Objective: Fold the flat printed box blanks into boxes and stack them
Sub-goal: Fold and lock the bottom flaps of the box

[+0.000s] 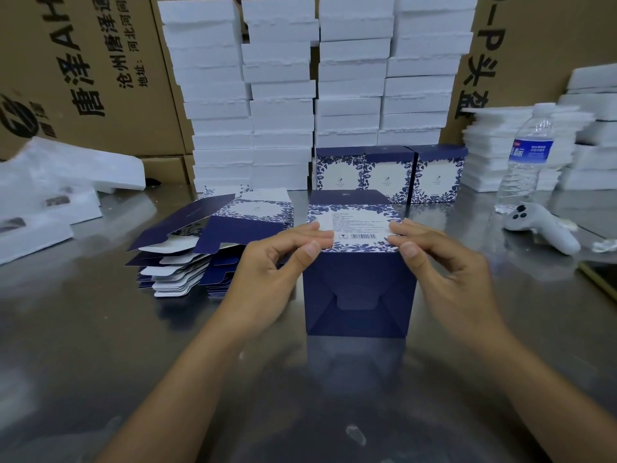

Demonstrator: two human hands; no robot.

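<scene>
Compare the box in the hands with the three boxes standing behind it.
The held box is tipped, navy interlocked bottom toward the camera; the three boxes stand upright, floral fronts showing. The held box is pinched by left hand and right hand; the three boxes stand free. The held box's upper face carries a barcode; the three boxes' fronts, a small logo. Both share the navy floral print.

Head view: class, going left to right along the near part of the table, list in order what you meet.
White foam pieces → pile of flat blanks → left hand → folded box → right hand → white controller.
</scene>
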